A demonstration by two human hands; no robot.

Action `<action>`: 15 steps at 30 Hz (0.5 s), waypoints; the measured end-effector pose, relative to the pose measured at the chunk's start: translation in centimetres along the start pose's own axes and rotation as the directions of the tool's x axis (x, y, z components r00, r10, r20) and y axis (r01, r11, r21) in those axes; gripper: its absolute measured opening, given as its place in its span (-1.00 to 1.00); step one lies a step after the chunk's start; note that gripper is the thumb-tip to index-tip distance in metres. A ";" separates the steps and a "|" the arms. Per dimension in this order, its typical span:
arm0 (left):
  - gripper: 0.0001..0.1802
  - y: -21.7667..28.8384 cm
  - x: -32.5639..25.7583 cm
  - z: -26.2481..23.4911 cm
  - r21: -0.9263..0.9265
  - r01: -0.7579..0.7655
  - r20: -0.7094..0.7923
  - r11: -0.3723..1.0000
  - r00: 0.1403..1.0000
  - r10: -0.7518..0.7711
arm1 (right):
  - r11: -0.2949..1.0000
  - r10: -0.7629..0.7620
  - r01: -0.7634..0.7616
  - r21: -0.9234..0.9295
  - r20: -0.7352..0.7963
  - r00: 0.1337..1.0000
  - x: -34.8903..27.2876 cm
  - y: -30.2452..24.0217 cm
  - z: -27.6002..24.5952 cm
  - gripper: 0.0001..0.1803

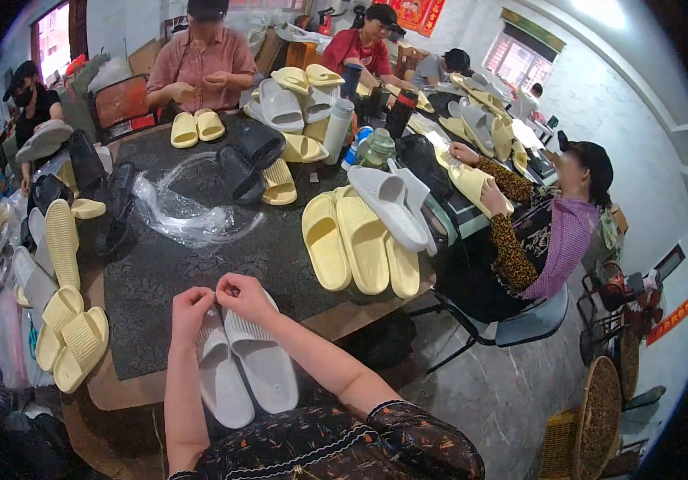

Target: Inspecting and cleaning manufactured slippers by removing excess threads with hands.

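A pair of grey slide slippers [266,370] lies side by side at the table's near edge, heels toward me. Over their toe end, my left hand [191,310] is closed in a pinch. Close beside it, my right hand [243,297] also has its thumb and fingers pressed together. Whatever sits between the fingertips is too small to make out. Beyond my hands, a bundle of clear plastic strips [184,214] is spread on the dark table mat [140,336].
Yellow slippers [82,340] lie at the left edge; more yellow slippers [360,240] with grey ones [392,206] on top are at right. Bottles [338,128] and a glass jar [376,150] stand beyond. A co-worker [552,216] at right holds a yellow slipper; others sit farther back.
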State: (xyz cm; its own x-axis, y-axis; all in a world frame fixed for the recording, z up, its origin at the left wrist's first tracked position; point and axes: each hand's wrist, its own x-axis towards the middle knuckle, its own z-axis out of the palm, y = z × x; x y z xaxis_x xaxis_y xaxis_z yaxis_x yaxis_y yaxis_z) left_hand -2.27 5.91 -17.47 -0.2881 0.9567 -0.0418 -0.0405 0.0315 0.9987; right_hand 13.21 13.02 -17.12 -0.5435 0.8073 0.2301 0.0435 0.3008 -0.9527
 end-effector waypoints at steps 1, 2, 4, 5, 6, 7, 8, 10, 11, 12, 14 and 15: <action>-0.90 0.0 0.1 0.3 0.001 -0.002 0.006 1.000 1.000 0.002 | 1.000 -0.001 0.001 -0.001 -0.006 1.000 0.0 0.2 -0.1 -0.91; -0.91 -0.1 0.2 0.4 0.014 -0.011 -0.033 1.000 0.999 0.012 | 0.997 0.049 -0.048 0.058 -0.011 0.999 0.1 0.3 0.1 -0.90; -0.91 -0.1 0.2 0.2 0.028 -0.024 -0.072 0.999 0.997 0.026 | 0.989 0.096 -0.093 0.115 -0.013 0.995 0.1 0.4 0.4 -0.89; -0.90 -0.1 0.2 0.1 0.002 -0.045 -0.078 0.999 0.996 0.045 | 0.994 0.083 -0.081 0.070 -0.031 0.996 0.1 0.2 0.3 -0.88; -0.89 -0.2 0.2 0.0 -0.024 -0.067 -0.085 0.997 0.994 0.064 | 0.997 0.070 -0.069 0.024 -0.049 0.996 0.1 0.1 0.2 -0.88; -0.89 -0.4 0.1 -0.3 -0.026 -0.071 -0.086 0.997 0.994 0.068 | 0.998 0.066 -0.066 0.021 -0.048 0.997 0.0 0.2 0.3 -0.88; -0.90 -0.5 0.0 -0.5 -0.045 -0.080 -0.097 0.996 0.992 0.075 | 0.996 0.072 -0.070 0.057 -0.040 0.997 0.0 0.2 0.6 -0.88; -0.90 -0.7 0.1 -0.4 -0.065 -0.093 -0.105 0.994 0.991 0.086 | 0.993 0.073 -0.070 0.092 -0.034 0.997 0.0 0.3 0.5 -0.88; -0.91 -0.5 -0.1 -0.2 -0.052 -0.084 -0.106 0.995 0.991 0.078 | 0.994 0.066 -0.063 0.088 -0.030 0.997 -0.1 0.2 0.4 -0.88; -0.91 -0.2 -0.3 -0.1 -0.037 -0.074 -0.107 0.997 0.992 0.070 | 0.995 0.059 -0.056 0.085 -0.026 0.998 -0.2 0.2 0.4 -0.89; -0.91 0.2 -0.3 -0.1 -0.028 -0.041 -0.091 0.999 0.995 0.039 | 0.994 0.063 -0.060 0.095 -0.034 0.997 -0.1 0.2 0.3 -0.89; -0.91 0.2 -0.3 -0.2 -0.017 -0.042 -0.072 0.999 0.997 0.041 | 0.993 0.063 -0.059 0.097 -0.034 0.997 -0.1 0.1 0.2 -0.89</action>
State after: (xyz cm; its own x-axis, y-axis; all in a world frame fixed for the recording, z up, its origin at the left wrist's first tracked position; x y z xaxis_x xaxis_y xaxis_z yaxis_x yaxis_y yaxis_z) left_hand -2.35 5.61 -17.24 -0.3580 0.9337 -0.0029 -0.0447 -0.0140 0.9989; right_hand 13.07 12.87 -17.30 -0.5109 0.8414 0.1762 -0.0060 0.2015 -0.9795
